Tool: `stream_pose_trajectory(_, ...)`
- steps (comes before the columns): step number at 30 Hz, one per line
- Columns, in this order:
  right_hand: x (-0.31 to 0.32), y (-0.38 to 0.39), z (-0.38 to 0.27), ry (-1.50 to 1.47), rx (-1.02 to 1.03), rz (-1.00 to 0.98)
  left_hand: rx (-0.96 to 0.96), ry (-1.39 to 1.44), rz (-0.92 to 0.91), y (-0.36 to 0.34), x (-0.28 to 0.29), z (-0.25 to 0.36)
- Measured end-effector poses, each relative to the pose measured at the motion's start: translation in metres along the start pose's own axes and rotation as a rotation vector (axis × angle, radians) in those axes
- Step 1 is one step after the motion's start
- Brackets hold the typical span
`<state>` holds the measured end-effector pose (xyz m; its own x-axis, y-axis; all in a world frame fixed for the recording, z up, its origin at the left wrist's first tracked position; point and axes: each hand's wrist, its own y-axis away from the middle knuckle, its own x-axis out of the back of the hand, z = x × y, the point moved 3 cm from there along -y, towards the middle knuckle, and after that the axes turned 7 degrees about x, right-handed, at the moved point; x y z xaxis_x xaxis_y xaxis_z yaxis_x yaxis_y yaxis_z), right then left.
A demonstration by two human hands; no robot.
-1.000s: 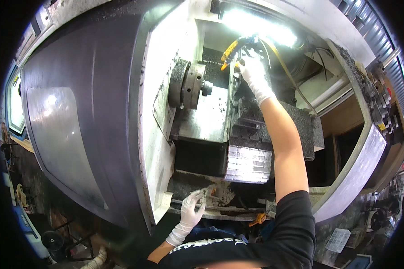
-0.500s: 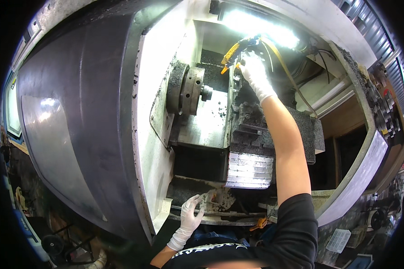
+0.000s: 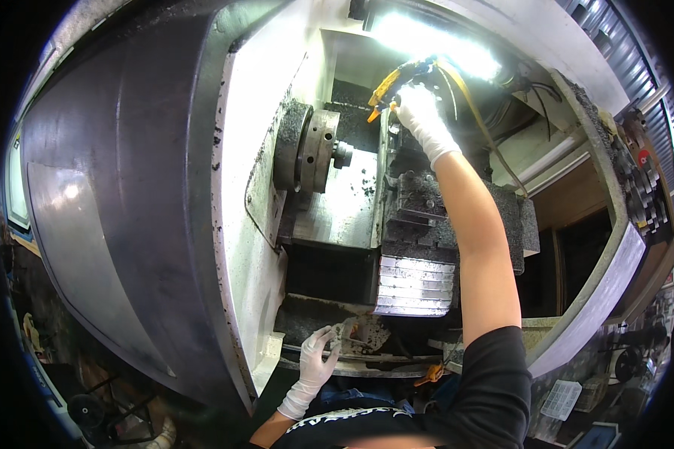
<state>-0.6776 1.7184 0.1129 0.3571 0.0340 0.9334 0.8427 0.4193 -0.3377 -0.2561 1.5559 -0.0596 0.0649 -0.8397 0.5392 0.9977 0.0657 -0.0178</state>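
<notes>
Yellow, dark-backed curved fitting with orange tip (image 3: 386,88) is under the bright white lamp (image 3: 434,46), just left of the white-gloved right hand (image 3: 419,112), the nearer one; long axis slants down-left. Right grip: can't tell, glare. White-gloved left hand (image 3: 317,364): fingers half-curled, apart, near grey front sill (image 3: 382,369).

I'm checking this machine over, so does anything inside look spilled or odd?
Yes: dark specks, possibly chips, lie scattered on the bright plate beside the chuck, standing out against its smooth metal. Similar dark grit coats the block beside the right forearm.
</notes>
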Motion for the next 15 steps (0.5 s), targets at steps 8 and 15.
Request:
stream_pose_trajectory(8, 0.001, 0.000, 0.008, 0.004, 0.052, -0.097, -0.005, 0.002, -0.002, -0.003, -0.002, 0.000)
stream_pose_trajectory(15, 0.022, 0.017, 0.000, -0.090, 0.084, -0.139, -0.005, 0.030, -0.023, -0.004, -0.017, -0.013)
